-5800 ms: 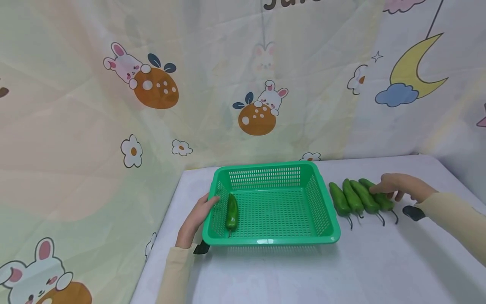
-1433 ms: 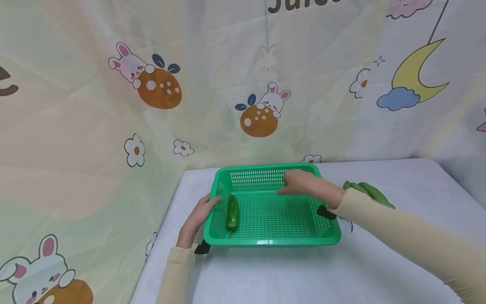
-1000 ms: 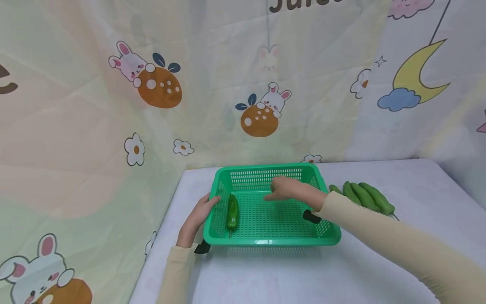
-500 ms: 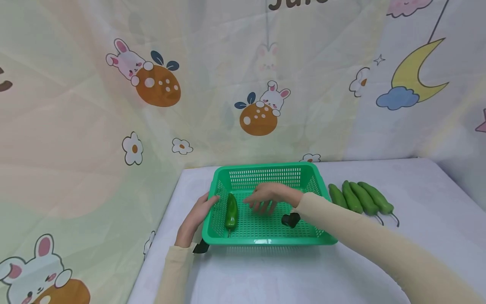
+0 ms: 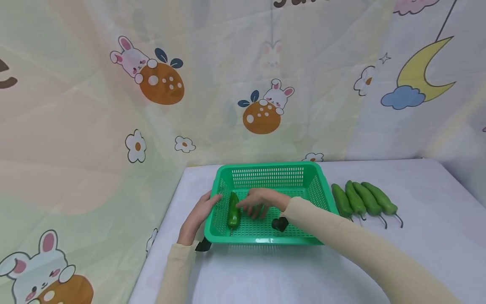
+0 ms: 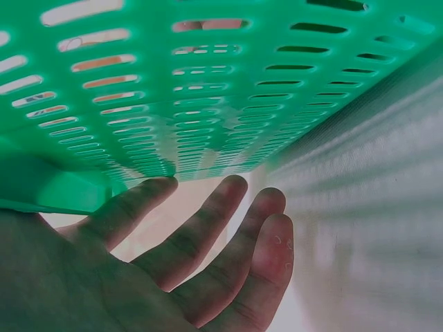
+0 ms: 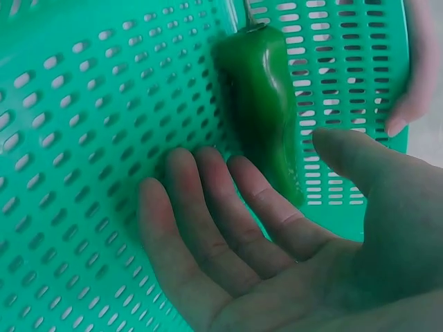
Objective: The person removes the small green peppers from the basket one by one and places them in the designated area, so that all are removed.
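A green basket [image 5: 265,240] with slotted walls stands on the table. Inside it, along the left wall, lies one long green pepper [image 5: 233,215], its stem toward the near side. My left hand [image 5: 198,217] holds the basket's left rim, thumb over the top; the left wrist view shows the fingers [image 6: 201,235] outside, below the wall. My right hand [image 5: 262,200] is inside the basket just right of the pepper. In the right wrist view its fingers are spread and slightly bent, the thumb on the pepper's far side, with nothing gripped; whether a fingertip touches the pepper, I cannot tell.
Several more green peppers [image 5: 364,198] lie side by side on the white table [image 5: 265,274], right of the basket, stems toward me. A printed cloth [image 5: 212,84] hangs behind the table. My right sleeve [image 5: 341,236] crosses over the basket's near right corner.
My right hand has left the row of peppers on the right, crossed into the basket and moved left and down to the pepper there. The left hand stays on the rim.
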Demonstrator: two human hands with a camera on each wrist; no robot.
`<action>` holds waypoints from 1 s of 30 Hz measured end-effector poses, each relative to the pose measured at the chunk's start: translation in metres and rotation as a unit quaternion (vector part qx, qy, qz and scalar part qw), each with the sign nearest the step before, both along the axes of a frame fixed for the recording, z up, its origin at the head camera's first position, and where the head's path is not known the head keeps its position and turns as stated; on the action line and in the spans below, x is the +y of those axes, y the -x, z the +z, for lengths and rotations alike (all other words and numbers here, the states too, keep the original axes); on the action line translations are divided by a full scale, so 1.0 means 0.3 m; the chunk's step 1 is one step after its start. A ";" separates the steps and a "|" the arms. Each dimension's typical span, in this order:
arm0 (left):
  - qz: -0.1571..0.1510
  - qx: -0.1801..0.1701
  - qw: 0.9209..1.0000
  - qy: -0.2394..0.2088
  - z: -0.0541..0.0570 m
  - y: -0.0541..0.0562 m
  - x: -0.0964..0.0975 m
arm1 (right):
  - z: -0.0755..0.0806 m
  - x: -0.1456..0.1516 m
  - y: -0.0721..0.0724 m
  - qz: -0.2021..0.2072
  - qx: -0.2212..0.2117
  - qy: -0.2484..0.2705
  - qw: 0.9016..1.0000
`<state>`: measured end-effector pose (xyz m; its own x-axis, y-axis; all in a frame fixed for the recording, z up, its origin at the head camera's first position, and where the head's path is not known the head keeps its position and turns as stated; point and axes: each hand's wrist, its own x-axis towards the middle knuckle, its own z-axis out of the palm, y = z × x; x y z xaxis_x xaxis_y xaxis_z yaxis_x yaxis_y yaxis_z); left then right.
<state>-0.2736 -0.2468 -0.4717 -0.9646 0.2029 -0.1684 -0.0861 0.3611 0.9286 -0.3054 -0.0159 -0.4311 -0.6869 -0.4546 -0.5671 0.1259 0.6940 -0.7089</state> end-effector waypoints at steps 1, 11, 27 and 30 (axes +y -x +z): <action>0.000 0.001 1.000 0.000 -0.001 0.001 0.000 | -0.002 -0.004 0.000 -0.001 0.000 0.000 1.000; -0.017 -0.021 1.000 -0.014 0.055 -0.017 0.012 | -0.017 -0.054 -0.005 -0.038 -0.018 0.001 0.999; -0.015 -0.017 1.000 -0.007 0.049 -0.006 0.015 | -0.035 -0.115 -0.015 -0.091 0.001 -0.032 0.995; -0.008 -0.011 1.000 -0.003 0.015 0.009 0.009 | -0.038 -0.115 -0.018 -0.090 0.005 -0.033 0.995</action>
